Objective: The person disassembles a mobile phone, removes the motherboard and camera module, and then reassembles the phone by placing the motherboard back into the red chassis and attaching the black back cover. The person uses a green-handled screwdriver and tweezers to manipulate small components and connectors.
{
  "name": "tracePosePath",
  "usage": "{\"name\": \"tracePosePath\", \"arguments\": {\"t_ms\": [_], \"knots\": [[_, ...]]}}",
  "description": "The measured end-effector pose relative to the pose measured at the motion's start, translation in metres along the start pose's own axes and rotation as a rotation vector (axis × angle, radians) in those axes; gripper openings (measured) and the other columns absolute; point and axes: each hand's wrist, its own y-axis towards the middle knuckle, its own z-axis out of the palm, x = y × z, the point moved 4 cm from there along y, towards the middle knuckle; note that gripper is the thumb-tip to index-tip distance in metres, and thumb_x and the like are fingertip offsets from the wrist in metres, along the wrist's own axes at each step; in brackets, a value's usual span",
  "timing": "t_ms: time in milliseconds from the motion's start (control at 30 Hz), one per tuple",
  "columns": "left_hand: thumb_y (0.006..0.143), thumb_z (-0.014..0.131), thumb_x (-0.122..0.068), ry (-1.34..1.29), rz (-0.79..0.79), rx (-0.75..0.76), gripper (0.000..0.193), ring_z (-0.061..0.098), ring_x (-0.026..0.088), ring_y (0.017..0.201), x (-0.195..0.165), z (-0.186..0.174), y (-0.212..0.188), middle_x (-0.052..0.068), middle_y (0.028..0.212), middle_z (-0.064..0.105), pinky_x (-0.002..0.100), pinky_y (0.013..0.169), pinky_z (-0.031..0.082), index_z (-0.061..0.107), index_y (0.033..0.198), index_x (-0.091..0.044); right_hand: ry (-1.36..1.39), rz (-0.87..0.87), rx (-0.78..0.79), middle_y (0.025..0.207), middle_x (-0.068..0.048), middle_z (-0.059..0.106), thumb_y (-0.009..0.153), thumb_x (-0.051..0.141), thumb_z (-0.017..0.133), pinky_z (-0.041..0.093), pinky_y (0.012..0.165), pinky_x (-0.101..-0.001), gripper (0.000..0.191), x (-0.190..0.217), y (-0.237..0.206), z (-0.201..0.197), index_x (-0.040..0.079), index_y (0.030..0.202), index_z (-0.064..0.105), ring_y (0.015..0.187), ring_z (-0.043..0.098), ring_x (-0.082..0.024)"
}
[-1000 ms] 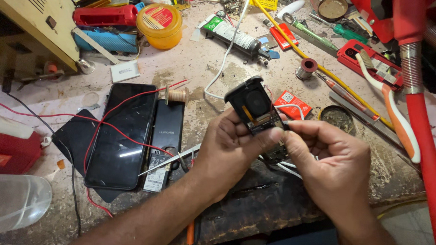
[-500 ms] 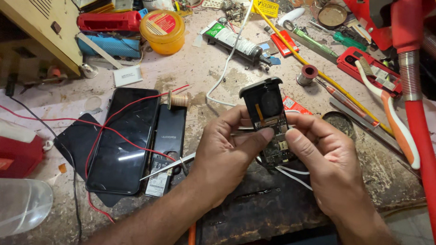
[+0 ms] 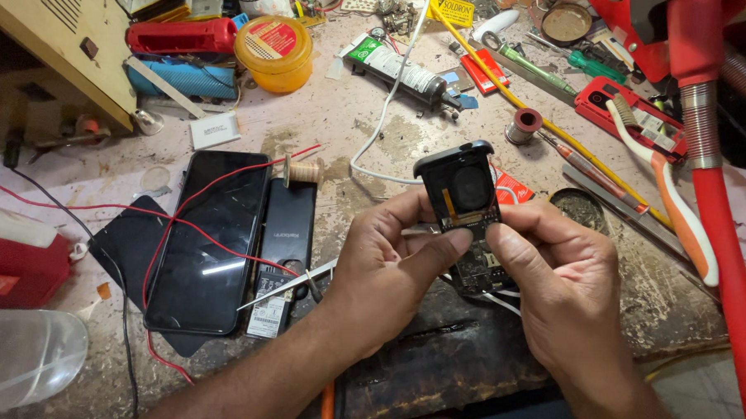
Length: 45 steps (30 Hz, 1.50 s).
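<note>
left hand and right hand together, thumbs up, grip pinched.

A worn, stained tabletop fills the view — pale and dusty across the far part, darker and scuffed along the near edge, where a blackened patch shows. At the upper left stands a yellowish wooden cabinet. The light is even and bright — soft shadows only. No wall, floor or window can be seen.
</note>
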Motion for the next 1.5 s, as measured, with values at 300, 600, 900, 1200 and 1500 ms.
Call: {"name": "tracePosePath", "arguments": {"t_ms": [300,600,900,1200,1500], "knots": [[0.093,0.074,0.000,0.149,0.086,-0.054,0.022,0.064,0.000,0.078,-0.004,-0.002,0.001,0.000,0.093,0.073,0.017,0.067,0.052,0.074,0.114,0.000,-0.238,0.046,-0.043,0.086,0.005,0.065,0.101,0.009,0.067,0.041,0.064,-0.0156,0.018,0.006,0.003,0.011,-0.002,0.114,0.073,0.074,0.051,0.001],[0.083,0.077,0.001,0.165,-0.033,-0.007,0.047,0.068,0.002,0.082,-0.010,0.000,0.002,0.002,0.099,0.074,0.018,0.068,0.054,0.065,0.129,-0.002,-0.184,0.062,-0.044,0.095,0.002,0.070,0.103,0.013,0.062,0.048,0.072,-0.0162,0.024,0.009,0.007,0.011,-0.002,0.120,0.069,0.082,0.058,0.000],[0.087,0.070,0.004,0.091,-0.057,0.120,0.048,0.065,0.000,0.079,-0.013,0.002,-0.002,0.002,0.103,0.073,0.016,0.065,0.052,0.063,0.134,-0.001,0.006,0.152,0.046,0.106,-0.009,0.073,0.088,-0.005,0.071,0.058,0.083,-0.0250,0.030,0.006,0.013,0.006,-0.002,0.117,0.065,0.094,0.069,-0.011],[0.087,0.074,0.001,0.392,0.123,0.053,0.054,0.068,-0.001,0.082,-0.021,0.005,-0.006,0.001,0.101,0.075,0.016,0.072,0.059,0.062,0.140,-0.003,-0.034,0.116,0.069,0.102,-0.008,0.073,0.091,-0.003,0.073,0.057,0.080,-0.0248,0.026,0.007,0.016,0.008,-0.005,0.116,0.065,0.090,0.068,-0.011],[0.094,0.063,0.000,-0.137,-0.003,-0.025,0.043,0.070,0.007,0.086,-0.020,-0.011,0.012,0.007,0.102,0.074,0.023,0.075,0.059,0.058,0.136,0.004,-0.119,0.073,0.299,0.129,-0.015,0.068,0.102,0.031,0.059,0.054,0.100,-0.0289,0.056,0.029,0.013,-0.008,-0.007,0.144,0.053,0.118,0.065,-0.017]]}}
